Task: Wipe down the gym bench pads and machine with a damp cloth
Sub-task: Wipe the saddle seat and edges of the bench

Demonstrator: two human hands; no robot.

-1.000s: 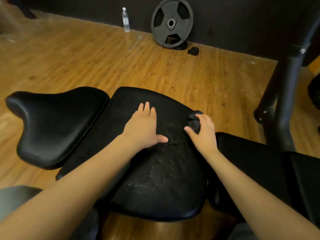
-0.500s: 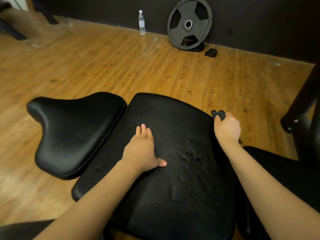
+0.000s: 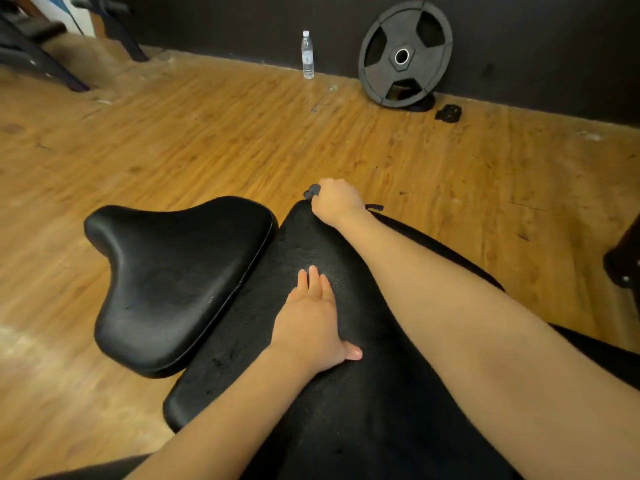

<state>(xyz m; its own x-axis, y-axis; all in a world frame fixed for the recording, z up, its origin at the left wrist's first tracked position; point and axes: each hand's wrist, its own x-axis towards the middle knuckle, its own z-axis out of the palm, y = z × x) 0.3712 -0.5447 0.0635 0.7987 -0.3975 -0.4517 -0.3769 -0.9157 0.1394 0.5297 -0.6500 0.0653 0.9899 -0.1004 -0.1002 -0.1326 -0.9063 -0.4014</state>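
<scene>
A large black bench pad (image 3: 346, 420) fills the lower middle of the view, its surface rough and speckled. My left hand (image 3: 311, 320) lies flat on it with fingers straight. My right hand (image 3: 334, 200) reaches across to the pad's far edge and grips a small dark cloth (image 3: 311, 192), most of it hidden in my fist. A second, smoother black seat pad (image 3: 173, 278) sits just left of the big pad.
Wooden floor surrounds the bench. A water bottle (image 3: 307, 55) and a black weight plate (image 3: 405, 53) stand against the dark far wall, with a small black object (image 3: 448, 113) beside the plate. Part of a black machine frame (image 3: 623, 261) shows at the right edge. Other equipment legs (image 3: 41, 53) are top left.
My right hand has carried the cloth from the pad's right edge leftward to its far top corner. My left hand stays flat on the pad.
</scene>
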